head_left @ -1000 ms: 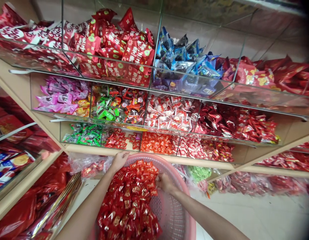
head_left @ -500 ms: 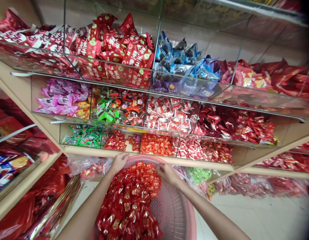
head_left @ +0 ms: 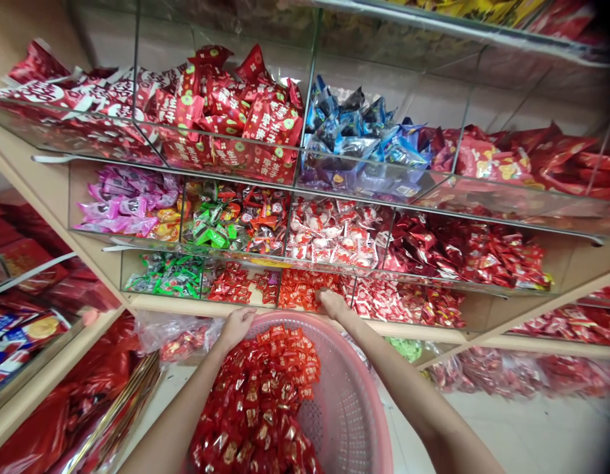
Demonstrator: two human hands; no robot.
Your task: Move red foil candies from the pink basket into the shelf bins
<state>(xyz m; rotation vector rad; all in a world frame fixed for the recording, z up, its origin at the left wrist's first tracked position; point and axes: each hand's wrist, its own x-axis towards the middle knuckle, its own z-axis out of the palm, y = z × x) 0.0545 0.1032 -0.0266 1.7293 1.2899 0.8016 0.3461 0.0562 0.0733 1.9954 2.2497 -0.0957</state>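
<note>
A pink plastic basket (head_left: pixel 356 388) with a perforated wall stands below me. In it lie dark red wrapped candies (head_left: pixel 250 421) with gold print, and smaller orange-red wrapped candies (head_left: pixel 297 355) toward the far side. My left hand (head_left: pixel 239 324) is closed over the basket's far-left rim, beside the shelf's front ledge. Past the rim, my right hand (head_left: pixel 333 304) reaches into the bottom-row bin of orange-red candies (head_left: pixel 301 282). Its fingers are curled among them, and what they hold is partly hidden.
Clear dividers split the shelf rows of candy, with green-wrapped ones (head_left: pixel 169 275) at lower left and white-and-red ones (head_left: pixel 378 293) right of my hand. Larger red packets (head_left: pixel 226 99) and blue packets (head_left: pixel 358 125) fill the upper row. Bagged goods (head_left: pixel 502 372) sit beneath the ledge (head_left: pixel 186 305).
My right hand has moved from over the basket's far side forward into the orange-red candy bin. My left hand stays at the rim. The view has shifted slightly.
</note>
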